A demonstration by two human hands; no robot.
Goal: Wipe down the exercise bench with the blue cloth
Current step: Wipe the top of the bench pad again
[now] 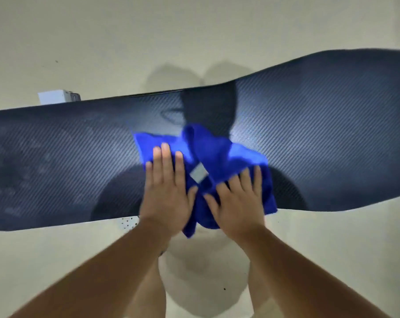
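Note:
A long black exercise bench (320, 138) with a carbon-weave pad runs across the view from left to right. A crumpled blue cloth (208, 152) with a small grey label lies on its middle and hangs over the near edge. My left hand (166, 191) presses flat on the cloth's left part, fingers together. My right hand (238, 203) presses flat on its right part, fingers slightly spread. Both hands are blurred by motion.
The pale floor (148, 42) surrounds the bench. A small white box (54, 96) sits on the floor behind the bench's far edge at the left. My bare legs (148, 294) show below, close to the bench's near edge.

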